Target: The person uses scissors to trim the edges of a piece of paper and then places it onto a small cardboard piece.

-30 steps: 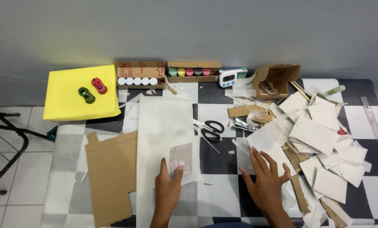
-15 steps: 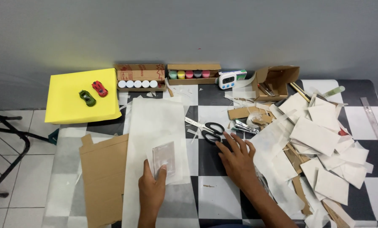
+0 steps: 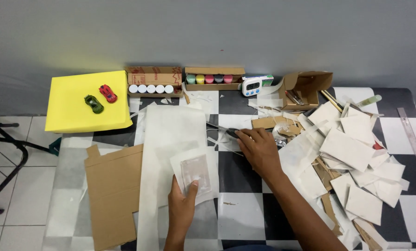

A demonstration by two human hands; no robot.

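White paper square (image 3: 196, 173) under left hand (image 3: 181, 209)

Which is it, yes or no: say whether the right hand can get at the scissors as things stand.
Probably yes: the right hand already lies over the black scissors handles, nothing between them. The left hand presses a small paper piece.

We see even, moderately bright light from above; soft shadows under the hands, the frame sharp, the grey wall (image 3: 208, 32) darkening toward corners.
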